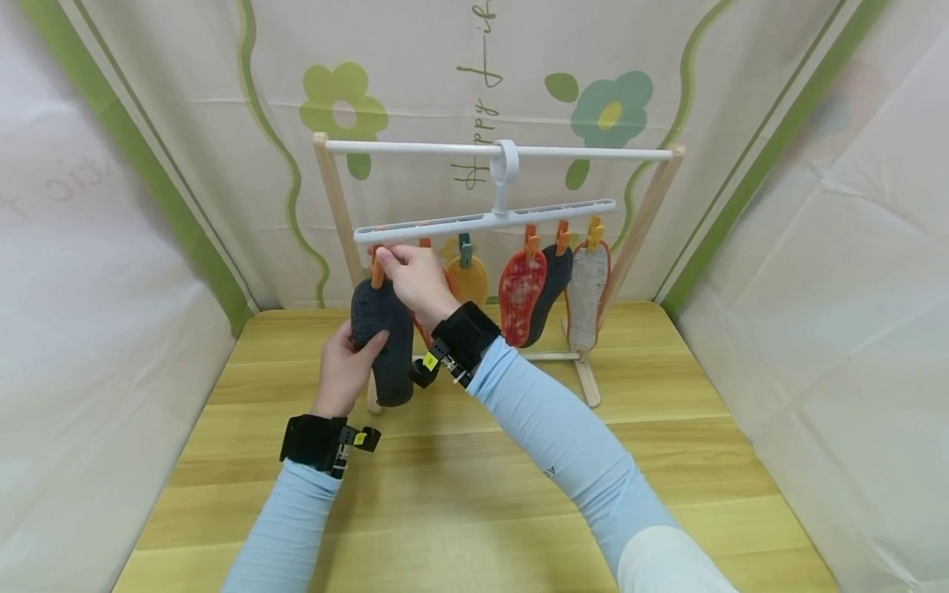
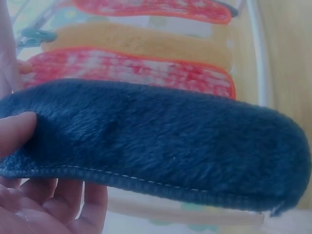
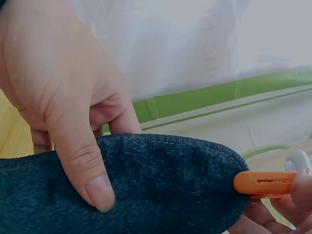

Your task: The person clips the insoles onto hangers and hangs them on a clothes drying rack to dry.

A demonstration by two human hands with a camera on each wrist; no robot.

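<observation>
A dark blue fuzzy insole (image 1: 391, 354) hangs at the left end of a grey-white clip hanger (image 1: 445, 224). My left hand (image 1: 343, 371) grips its side, thumb across the front face and fingers behind, as the right wrist view shows. At the insole's top edge, an orange clothespin (image 3: 263, 183) overlaps the fabric. My right hand (image 1: 418, 280) pinches the outer end of that clothespin just under the hanger bar. Close behind the insole hangs a red-and-white one (image 2: 146, 70), then a yellow one (image 1: 467, 280) under a green clothespin (image 1: 465, 249).
The hanger hooks over the white rod of a wooden rack (image 1: 415, 149). Toward its right end hang a red insole (image 1: 522, 296), a dark one (image 1: 550, 288) and a grey one with red edging (image 1: 588, 292). The rack stands on a wood-grain table (image 1: 474, 494) between fabric walls.
</observation>
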